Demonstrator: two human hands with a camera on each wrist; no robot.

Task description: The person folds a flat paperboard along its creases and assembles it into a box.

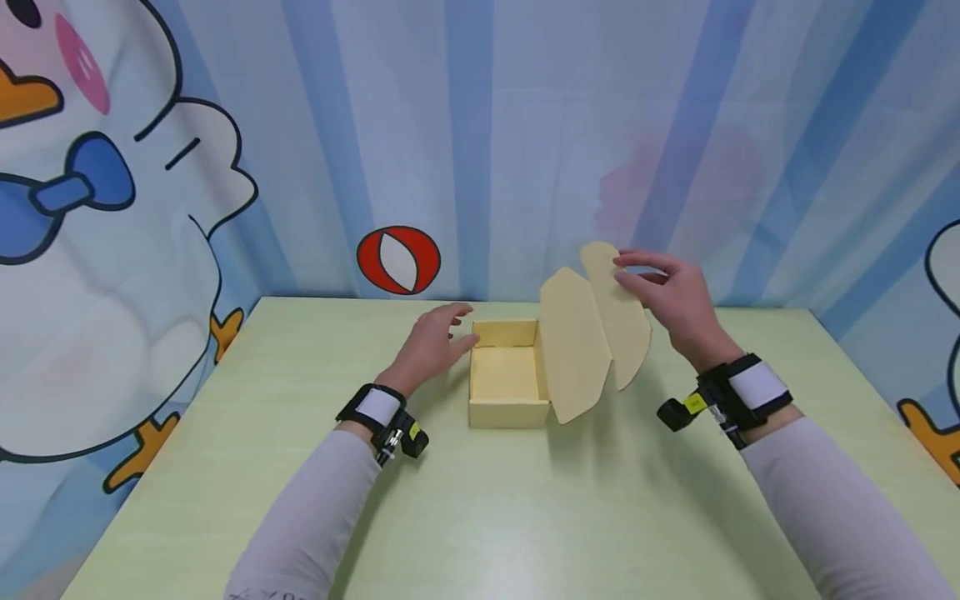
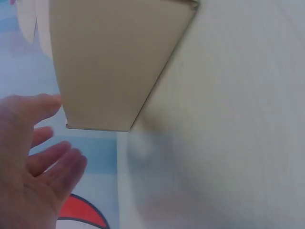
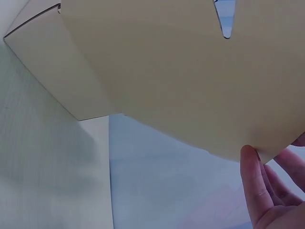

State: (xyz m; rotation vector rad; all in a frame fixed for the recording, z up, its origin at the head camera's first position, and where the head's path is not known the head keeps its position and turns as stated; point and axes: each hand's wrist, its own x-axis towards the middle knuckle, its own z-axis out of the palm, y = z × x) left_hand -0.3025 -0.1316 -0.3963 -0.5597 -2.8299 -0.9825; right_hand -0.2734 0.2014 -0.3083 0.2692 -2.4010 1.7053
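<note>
A small tan cardboard box (image 1: pixel 508 415) stands on the table with its top raised and nothing visible inside. Its lid (image 1: pixel 573 346) is hinged on the right side and leans outward, with a curved flap folding off its far edge. My right hand (image 1: pixel 671 300) pinches the flap's (image 1: pixel 618 312) upper end between thumb and fingers; in the right wrist view the thumb (image 3: pixel 251 179) presses on the cardboard. At the box's left side is my left hand (image 1: pixel 435 346), thumb at the upper left rim and fingers loosely spread, as the left wrist view also shows (image 2: pixel 43 162).
The box sits toward the back of the pale green table (image 1: pixel 585 517). Behind it hangs a blue striped cloth (image 1: pixel 517 150) printed with cartoon figures and a red and white ball (image 1: pixel 398 260). Both wrists wear strapped cameras.
</note>
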